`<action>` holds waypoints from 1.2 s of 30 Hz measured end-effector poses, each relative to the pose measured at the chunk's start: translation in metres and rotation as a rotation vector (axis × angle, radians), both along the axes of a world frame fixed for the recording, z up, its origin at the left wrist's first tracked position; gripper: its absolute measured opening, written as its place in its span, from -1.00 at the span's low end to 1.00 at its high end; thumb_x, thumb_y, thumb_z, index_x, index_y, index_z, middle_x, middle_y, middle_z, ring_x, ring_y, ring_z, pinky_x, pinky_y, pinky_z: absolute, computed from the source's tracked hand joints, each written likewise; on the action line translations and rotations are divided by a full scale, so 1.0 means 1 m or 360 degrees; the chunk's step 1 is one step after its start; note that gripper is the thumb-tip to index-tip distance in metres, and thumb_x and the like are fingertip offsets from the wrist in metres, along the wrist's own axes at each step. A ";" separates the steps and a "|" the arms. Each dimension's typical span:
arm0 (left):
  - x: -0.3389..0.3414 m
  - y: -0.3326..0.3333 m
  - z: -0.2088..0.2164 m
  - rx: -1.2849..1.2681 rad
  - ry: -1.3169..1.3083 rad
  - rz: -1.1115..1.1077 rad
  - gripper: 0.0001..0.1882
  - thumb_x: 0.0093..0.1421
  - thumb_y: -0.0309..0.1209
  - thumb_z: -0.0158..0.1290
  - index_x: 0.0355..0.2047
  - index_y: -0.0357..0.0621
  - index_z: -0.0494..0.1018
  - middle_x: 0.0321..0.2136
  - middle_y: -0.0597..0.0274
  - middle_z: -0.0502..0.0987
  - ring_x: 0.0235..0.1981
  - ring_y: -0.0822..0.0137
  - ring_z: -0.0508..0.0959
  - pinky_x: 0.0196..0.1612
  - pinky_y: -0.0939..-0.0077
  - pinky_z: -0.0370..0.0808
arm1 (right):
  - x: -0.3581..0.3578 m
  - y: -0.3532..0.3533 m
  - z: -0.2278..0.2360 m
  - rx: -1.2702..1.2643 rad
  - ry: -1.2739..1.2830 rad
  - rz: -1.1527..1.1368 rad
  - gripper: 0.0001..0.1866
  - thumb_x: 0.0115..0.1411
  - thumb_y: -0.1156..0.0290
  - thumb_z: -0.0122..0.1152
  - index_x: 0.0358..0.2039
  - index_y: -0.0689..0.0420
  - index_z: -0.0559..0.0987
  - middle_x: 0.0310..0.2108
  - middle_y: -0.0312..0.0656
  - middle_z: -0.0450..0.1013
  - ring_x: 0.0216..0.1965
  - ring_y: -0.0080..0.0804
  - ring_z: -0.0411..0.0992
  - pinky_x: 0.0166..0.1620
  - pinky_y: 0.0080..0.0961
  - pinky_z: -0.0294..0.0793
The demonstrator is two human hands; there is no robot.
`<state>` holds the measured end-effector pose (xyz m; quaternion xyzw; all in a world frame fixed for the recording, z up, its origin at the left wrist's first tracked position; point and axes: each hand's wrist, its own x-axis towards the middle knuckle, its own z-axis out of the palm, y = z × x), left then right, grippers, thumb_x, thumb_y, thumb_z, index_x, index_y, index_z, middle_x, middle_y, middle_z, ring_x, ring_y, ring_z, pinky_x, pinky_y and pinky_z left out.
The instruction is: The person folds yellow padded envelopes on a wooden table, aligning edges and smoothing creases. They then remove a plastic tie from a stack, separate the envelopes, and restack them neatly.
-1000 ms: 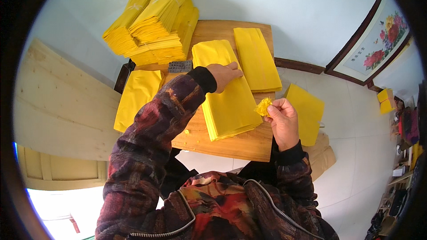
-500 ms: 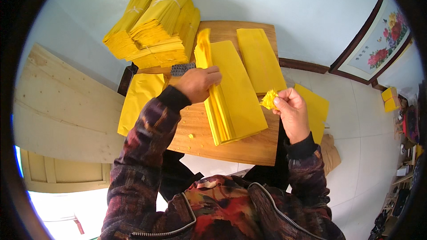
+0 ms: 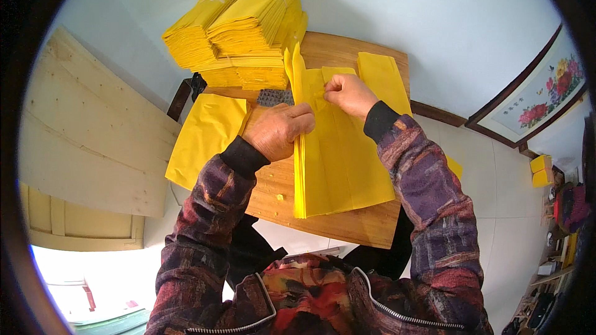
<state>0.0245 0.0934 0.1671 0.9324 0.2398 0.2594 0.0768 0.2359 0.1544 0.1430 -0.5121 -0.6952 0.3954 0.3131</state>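
Observation:
In front of me on the wooden table lies a stack of yellow paper sheets [image 3: 344, 161], its left part raised in a standing fold. My left hand [image 3: 279, 131] is closed around that raised left edge. Over the upper part of the stack, my right hand [image 3: 351, 95] has its fingers curled together, knuckles up, against the paper. Whatever sits between its fingertips is hidden. Another yellow paper piece [image 3: 385, 77] lies behind the right hand. To the left of my left hand rests a creased yellow sheet or packet [image 3: 208, 136].
Tied bundles of yellow paper [image 3: 254, 18] are piled at the table's back left, against the wall. Small yellow scraps [image 3: 280, 197] dot the wooden table [image 3: 267, 186]. A dark grey textured block [image 3: 275, 97] sits behind my left hand. A pale wooden board [image 3: 93, 124] stands at left.
My right hand has moved left from beside the stack onto its upper part; the crumpled yellow wad it held no longer shows. The top sheet now spreads wider to the right. My left hand keeps its grip.

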 end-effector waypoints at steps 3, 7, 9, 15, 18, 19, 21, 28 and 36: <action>-0.001 0.001 0.000 0.0013 0.0017 0.0006 -0.79 -0.12 -0.52 0.13 -0.52 -0.15 0.28 -0.40 0.17 0.41 -0.42 0.02 0.45 -0.39 0.30 0.41 | 0.004 0.007 0.005 0.0121 -0.0098 -0.0106 -0.87 0.04 0.43 0.20 -0.50 0.23 0.49 -0.55 -0.31 0.42 -0.47 -0.58 0.34 -0.35 -0.57 0.36; 0.000 0.001 0.000 0.0014 0.0005 -0.0014 -0.80 -0.12 -0.52 0.12 -0.52 -0.15 0.29 -0.41 0.18 0.40 -0.42 0.01 0.44 -0.40 0.30 0.40 | 0.018 -0.014 0.012 -0.0025 -0.0083 -0.0002 -0.85 -0.02 0.41 0.18 -0.49 0.25 0.54 -0.55 -0.12 0.49 -0.47 -0.36 0.45 -0.33 -0.43 0.43; 0.001 0.000 0.000 0.0019 -0.0022 -0.0021 -0.80 -0.12 -0.52 0.11 -0.52 -0.15 0.29 -0.42 0.18 0.39 -0.42 0.01 0.44 -0.40 0.29 0.40 | 0.022 -0.035 0.013 0.0005 -0.0129 0.0127 -0.85 -0.02 0.42 0.18 -0.48 0.24 0.54 -0.55 -0.13 0.49 -0.47 -0.38 0.45 -0.33 -0.43 0.43; 0.002 -0.002 0.002 -0.0024 -0.0046 -0.0032 -0.80 -0.14 -0.60 0.08 -0.49 -0.17 0.30 -0.41 0.14 0.37 -0.40 -0.03 0.43 -0.38 0.26 0.41 | 0.020 -0.077 0.008 -0.0015 -0.0428 0.0401 -0.79 0.00 0.40 0.18 -0.38 0.27 0.57 -0.42 0.05 0.52 -0.35 -0.10 0.50 -0.26 -0.34 0.46; 0.002 -0.003 0.003 -0.0058 -0.0035 -0.0030 -0.78 -0.15 -0.64 0.06 -0.47 -0.18 0.31 -0.40 0.12 0.37 -0.39 -0.04 0.43 -0.37 0.25 0.41 | 0.022 -0.056 0.009 0.0229 -0.0375 0.0204 -0.81 0.03 0.39 0.18 -0.39 0.25 0.56 -0.45 0.02 0.51 -0.34 -0.07 0.49 -0.27 -0.31 0.46; 0.002 -0.002 0.003 -0.0065 -0.0034 -0.0029 -0.78 -0.15 -0.64 0.06 -0.46 -0.18 0.31 -0.41 0.12 0.36 -0.39 -0.04 0.43 -0.37 0.25 0.41 | 0.022 -0.046 0.010 0.0273 -0.0383 0.0161 -0.81 0.03 0.39 0.18 -0.40 0.25 0.55 -0.46 0.01 0.51 -0.35 -0.08 0.49 -0.28 -0.31 0.46; 0.001 -0.002 0.003 -0.0044 -0.0029 -0.0013 -0.78 -0.14 -0.56 0.11 -0.49 -0.16 0.29 -0.40 0.15 0.37 -0.40 -0.03 0.43 -0.38 0.25 0.40 | 0.017 -0.029 0.009 0.0323 -0.0415 0.0036 -0.82 0.04 0.38 0.19 -0.44 0.25 0.54 -0.48 0.00 0.50 -0.37 -0.08 0.49 -0.30 -0.29 0.46; 0.001 0.000 0.002 -0.0039 0.0000 -0.0006 -0.78 -0.12 -0.52 0.13 -0.51 -0.15 0.27 -0.40 0.17 0.38 -0.40 -0.01 0.43 -0.38 0.26 0.40 | -0.020 -0.010 -0.008 0.0371 -0.0882 -0.0225 -0.75 0.06 0.22 0.20 -0.42 0.17 0.55 -0.35 -0.01 0.51 -0.26 -0.02 0.46 -0.20 -0.20 0.43; 0.002 0.000 0.004 -0.0004 -0.0007 0.0001 -0.78 -0.13 -0.54 0.12 -0.52 -0.15 0.28 -0.41 0.18 0.38 -0.39 0.01 0.44 -0.38 0.28 0.40 | 0.003 -0.004 0.001 0.0405 -0.0454 -0.0207 -0.76 0.08 0.30 0.09 -0.51 0.24 0.49 -0.54 0.09 0.42 -0.43 0.09 0.40 -0.36 -0.13 0.37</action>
